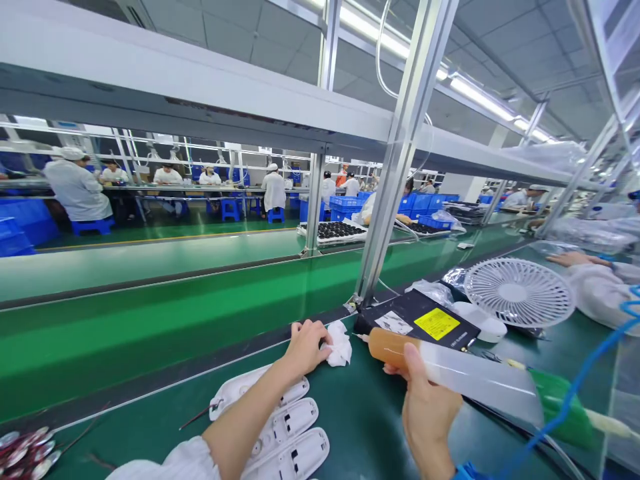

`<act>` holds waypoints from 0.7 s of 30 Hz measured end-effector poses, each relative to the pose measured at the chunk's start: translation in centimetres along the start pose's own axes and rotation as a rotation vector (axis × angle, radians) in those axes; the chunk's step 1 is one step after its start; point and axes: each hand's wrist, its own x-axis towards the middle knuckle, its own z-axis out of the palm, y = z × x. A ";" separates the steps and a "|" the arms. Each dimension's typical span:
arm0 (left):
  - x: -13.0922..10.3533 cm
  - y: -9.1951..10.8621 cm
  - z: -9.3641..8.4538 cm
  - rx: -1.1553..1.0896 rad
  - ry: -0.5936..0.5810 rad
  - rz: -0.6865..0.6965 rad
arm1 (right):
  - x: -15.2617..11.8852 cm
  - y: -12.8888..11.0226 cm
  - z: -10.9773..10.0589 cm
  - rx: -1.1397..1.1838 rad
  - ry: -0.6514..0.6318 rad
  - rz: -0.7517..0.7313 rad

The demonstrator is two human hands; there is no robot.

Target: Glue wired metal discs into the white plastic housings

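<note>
Extends the left arm over white casings (306, 455), laid side by side on a dark green bench (363, 420) at bottom centre. Has metal discs (24, 450) with thin wires heaped at the lower left. Grips a tube (475, 375), part amber and part clear, at the lower right, with the right hand (427, 400) wrapped around its body and the thin nozzle pointing left. Half curls the left hand (306, 347), just below centre, with thumb and fingertips at the left side of a crumpled white tissue (339, 345); cannot tell whether pinching or only touching. Just beyond, right of centre, has a black box (400, 304) with a yellow label, then a round white grille (517, 293) and, near the right edge, another person's hand (570, 259). Looks across a green belt (200, 307) to a tray (340, 231) of black parts near centre and, farther off at left, workers (75, 183) in white, some on blue stools (231, 209).
</note>
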 end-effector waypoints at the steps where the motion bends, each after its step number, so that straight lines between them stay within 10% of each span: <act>1: 0.0 0.0 0.0 -0.007 -0.004 -0.011 | 0.0 0.1 0.1 0.040 -0.016 0.038; 13: -2.6 -0.9 -2.4 -0.126 0.106 -0.134 | -2.3 -0.1 1.2 0.306 -0.139 0.428; 21: -8.3 -1.4 -6.4 -0.262 0.279 -0.131 | -4.4 -0.7 1.7 0.367 -0.178 0.579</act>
